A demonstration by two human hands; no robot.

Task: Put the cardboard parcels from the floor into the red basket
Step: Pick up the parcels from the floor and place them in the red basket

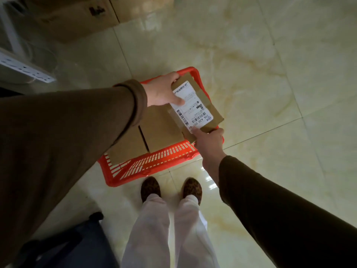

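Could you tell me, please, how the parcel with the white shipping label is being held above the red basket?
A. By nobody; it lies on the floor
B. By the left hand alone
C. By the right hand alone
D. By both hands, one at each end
D: the left hand grips the far end of the labelled parcel and the right hand pinches its near corner, above the red basket.

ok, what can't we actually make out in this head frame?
- Red basket interior: hidden by the labelled parcel, the plain boxes and the left sleeve; parcel count unknown.
- Label small print: too small to read.
- Right hand fingers: under the parcel's near corner, out of sight.
- Left hand fingers: curled behind the parcel's far edge.
- Cartons at top: blurred and cut by the frame edge.
- Dark object bottom left: cut off, unidentifiable.
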